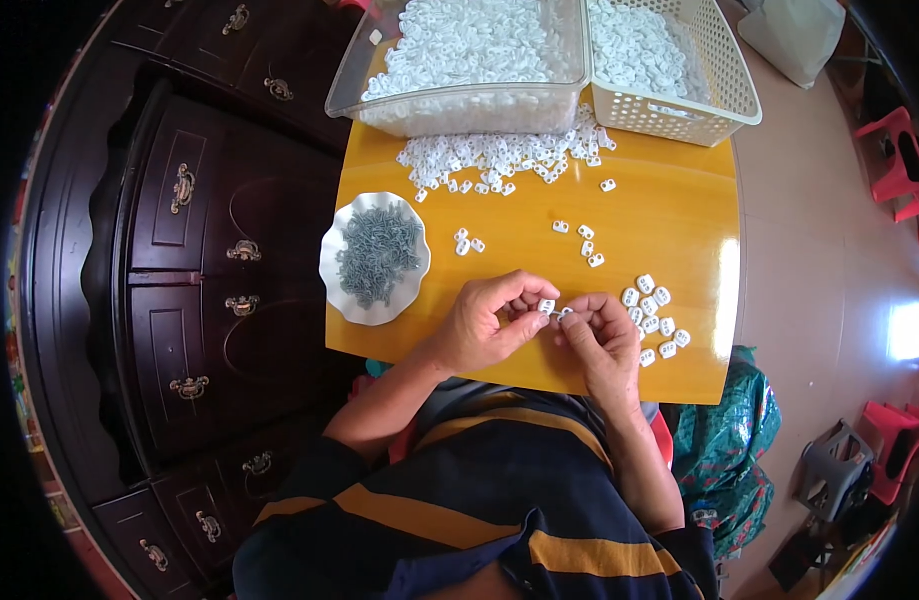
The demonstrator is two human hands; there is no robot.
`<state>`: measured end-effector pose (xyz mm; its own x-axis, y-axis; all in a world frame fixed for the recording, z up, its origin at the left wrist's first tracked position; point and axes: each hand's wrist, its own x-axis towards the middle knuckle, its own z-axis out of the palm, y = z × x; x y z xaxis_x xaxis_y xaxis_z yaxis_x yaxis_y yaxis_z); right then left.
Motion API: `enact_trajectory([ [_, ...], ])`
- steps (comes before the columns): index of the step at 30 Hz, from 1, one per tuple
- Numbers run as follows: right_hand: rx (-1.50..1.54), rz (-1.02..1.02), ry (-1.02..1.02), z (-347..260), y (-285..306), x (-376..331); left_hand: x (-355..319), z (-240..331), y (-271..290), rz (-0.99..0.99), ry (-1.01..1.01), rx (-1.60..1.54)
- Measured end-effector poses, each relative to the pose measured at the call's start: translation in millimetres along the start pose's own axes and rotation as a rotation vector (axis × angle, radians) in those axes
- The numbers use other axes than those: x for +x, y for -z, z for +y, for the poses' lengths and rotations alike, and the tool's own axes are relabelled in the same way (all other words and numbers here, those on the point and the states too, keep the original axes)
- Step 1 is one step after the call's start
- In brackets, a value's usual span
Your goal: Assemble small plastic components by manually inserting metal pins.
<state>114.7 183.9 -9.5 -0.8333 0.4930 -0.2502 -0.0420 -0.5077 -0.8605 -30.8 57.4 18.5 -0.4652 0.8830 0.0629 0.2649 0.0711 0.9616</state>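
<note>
My left hand (480,322) and right hand (598,335) pinch one white clip (548,307); few finished clips (655,318) lie beside, the heap (500,152) remains.

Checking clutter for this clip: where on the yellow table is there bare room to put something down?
Bare wood lies along the right edge, between the white basket and the small pile beside the right hand, and centrally beside the dish of grey hooks. It is crowded below the clear tub, among spilled pieces.

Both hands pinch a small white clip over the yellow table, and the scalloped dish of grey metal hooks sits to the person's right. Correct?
Not quite: in the head view the scalloped dish of grey hooks sits to the person's left. Both the left hand and right hand do pinch a small white clip over the yellow table.
</note>
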Motion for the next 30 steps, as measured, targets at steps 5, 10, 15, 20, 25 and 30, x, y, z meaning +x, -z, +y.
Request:
enact_trajectory([
  [5,0.002,0.001,-0.006,0,0,0,-1,0,1,-0.002,0.004,-0.006],
  [10,0.007,0.0,-0.006,2,1,0,0,1,1,-0.014,0.001,-0.011],
  [15,0.001,0.005,-0.022,0,1,0,-1,-1,2,-0.018,-0.004,-0.028],
  [20,-0.011,-0.006,-0.019,0,1,1,-2,-5,2,-0.03,0.037,-0.106],
  [25,0.013,-0.014,-0.038,-3,2,0,-3,-7,1,-0.055,0.077,-0.187],
  [30,0.021,0.001,-0.053,-4,-2,0,-6,-12,0,-0.065,0.125,-0.351],
])
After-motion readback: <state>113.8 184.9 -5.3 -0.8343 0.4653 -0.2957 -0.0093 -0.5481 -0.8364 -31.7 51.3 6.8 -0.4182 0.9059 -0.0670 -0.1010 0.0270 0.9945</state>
